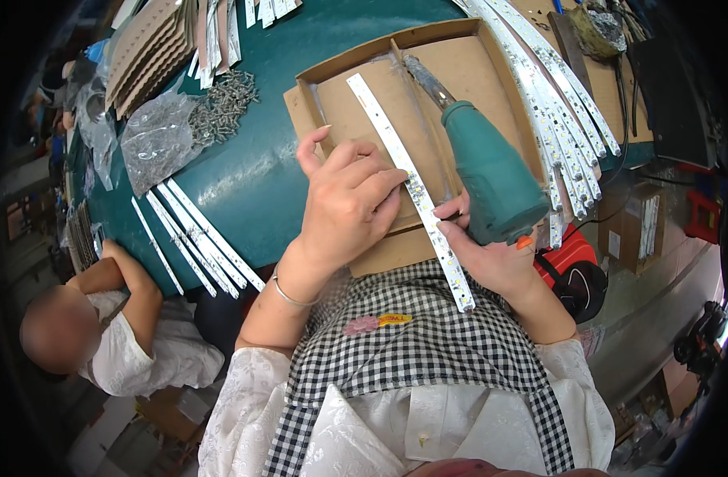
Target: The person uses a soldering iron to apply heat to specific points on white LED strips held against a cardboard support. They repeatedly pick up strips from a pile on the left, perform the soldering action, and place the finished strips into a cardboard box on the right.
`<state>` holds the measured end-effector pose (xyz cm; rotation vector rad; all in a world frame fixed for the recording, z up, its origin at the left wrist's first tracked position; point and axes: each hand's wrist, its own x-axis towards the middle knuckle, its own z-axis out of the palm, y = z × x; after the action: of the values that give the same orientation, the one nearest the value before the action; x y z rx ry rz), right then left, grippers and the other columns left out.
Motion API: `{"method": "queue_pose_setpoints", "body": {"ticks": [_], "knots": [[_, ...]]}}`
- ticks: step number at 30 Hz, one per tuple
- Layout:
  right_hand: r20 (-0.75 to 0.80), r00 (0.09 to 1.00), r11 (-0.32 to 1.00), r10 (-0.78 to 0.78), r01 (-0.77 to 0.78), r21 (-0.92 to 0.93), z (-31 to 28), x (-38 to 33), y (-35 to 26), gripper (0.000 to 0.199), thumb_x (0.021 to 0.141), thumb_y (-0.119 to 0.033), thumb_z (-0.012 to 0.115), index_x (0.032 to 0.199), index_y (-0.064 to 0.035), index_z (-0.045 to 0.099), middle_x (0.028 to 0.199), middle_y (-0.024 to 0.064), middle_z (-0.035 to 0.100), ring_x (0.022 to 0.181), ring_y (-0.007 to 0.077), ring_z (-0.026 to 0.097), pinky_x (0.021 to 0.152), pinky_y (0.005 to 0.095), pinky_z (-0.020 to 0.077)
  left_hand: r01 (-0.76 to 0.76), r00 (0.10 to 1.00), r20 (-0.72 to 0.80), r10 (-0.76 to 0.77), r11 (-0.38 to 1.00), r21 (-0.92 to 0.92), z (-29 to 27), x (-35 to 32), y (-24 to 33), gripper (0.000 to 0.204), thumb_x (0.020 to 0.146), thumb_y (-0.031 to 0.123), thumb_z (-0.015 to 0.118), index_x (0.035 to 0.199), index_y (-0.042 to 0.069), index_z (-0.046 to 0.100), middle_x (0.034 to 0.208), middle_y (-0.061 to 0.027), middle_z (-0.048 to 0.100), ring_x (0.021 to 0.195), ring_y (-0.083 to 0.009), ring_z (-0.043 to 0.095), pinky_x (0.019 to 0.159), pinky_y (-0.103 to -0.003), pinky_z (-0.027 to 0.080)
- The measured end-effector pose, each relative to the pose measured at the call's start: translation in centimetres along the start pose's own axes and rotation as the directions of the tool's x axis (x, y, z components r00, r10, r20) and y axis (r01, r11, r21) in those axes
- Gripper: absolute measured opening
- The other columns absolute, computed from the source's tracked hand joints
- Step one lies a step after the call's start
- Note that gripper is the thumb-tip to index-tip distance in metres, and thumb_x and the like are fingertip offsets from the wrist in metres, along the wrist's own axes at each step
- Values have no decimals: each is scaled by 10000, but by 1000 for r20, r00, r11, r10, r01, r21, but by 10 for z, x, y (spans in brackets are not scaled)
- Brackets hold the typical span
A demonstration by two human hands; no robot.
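Inspection, with clock positions taken from mid-strip. The light strip (417, 195) lies slantwise above the cardboard tray (340, 99), its ends at 11 and 5 o'clock; the lower end reaches past the tray, over your checked apron (427, 358).

Your left hand (350, 191) is narrow, fingertips at the strip's left edge; you may be pinching it, but I cannot tell. Your right hand (491, 258) is closed about the rear of the green hand tool (491, 167), nose toward 11 o'clock, with thumb and a fingertip beside the strip's right edge.

The step in hand, as judged, is positioning or working on this strip. The next move calls for a steady two-sided hold and the tool's nose kept off the board.

On the counter (276, 71), small metal parts (227, 103) stand at 10 o'clock, loose strips (214, 235) between 8 and 9, fanned strips (559, 127) at 2.

Writing: your apron carries a pink and yellow patch (394, 319) with lettering, not transcribed. Markings on the strip are too small to read.
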<state>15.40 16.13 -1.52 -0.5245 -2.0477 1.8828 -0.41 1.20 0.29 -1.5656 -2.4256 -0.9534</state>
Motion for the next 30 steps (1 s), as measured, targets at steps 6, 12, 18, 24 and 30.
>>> {"method": "queue_pose_setpoints", "body": {"ticks": [6, 12, 18, 24, 30], "knots": [[39, 999, 999, -25, 24, 21, -1, -2, 3, 319, 802, 116, 726, 1086, 20, 618, 956, 93, 707, 882, 156, 708, 773, 280, 568, 131, 990, -36, -136, 984, -124, 0, -7, -4, 189, 682, 28, 821, 827, 130, 756, 760, 37, 683, 831, -150, 644, 1015, -480, 335], [142, 979, 987, -147, 153, -37, -6, -2, 13, 494, 828, 197, 653, 1270, 55, 483, 1034, 96, 622, 955, 170, 698, 776, 283, 588, 76, 996, -49, -80, 994, -79, 0, -6, -3, 194, 671, 53, 856, 818, 134, 760, 746, 39, 695, 832, -146, 646, 1004, -478, 346], [154, 974, 986, -165, 166, 6, -6, 1, 11, 588, 866, 154, 645, 1393, 60, 403, 1051, 108, 627, 939, 174, 691, 760, 287, 579, 72, 997, -16, -73, 995, -63, 1, -5, -6, 177, 665, 67, 868, 786, 139, 759, 734, 44, 694, 830, -142, 650, 1010, -484, 349], [130, 982, 977, -140, 115, 181, -27, -7, -6, 575, 873, 49, 688, 1388, 65, 431, 1171, 173, 642, 775, 175, 638, 650, 292, 560, 116, 989, -77, -127, 983, -141, 7, -10, -9, 166, 667, 69, 874, 774, 136, 766, 740, 32, 691, 817, -138, 659, 1030, -488, 346], [23, 995, 928, 96, -97, 361, -67, -44, -27, 744, 828, -53, 779, 1425, 96, 362, 1311, 253, 531, 670, 181, 562, 462, 294, 517, 125, 986, -88, -141, 978, -165, 6, -14, -7, 183, 658, 56, 875, 781, 135, 766, 731, 33, 684, 814, -134, 672, 1055, -493, 337]]}}
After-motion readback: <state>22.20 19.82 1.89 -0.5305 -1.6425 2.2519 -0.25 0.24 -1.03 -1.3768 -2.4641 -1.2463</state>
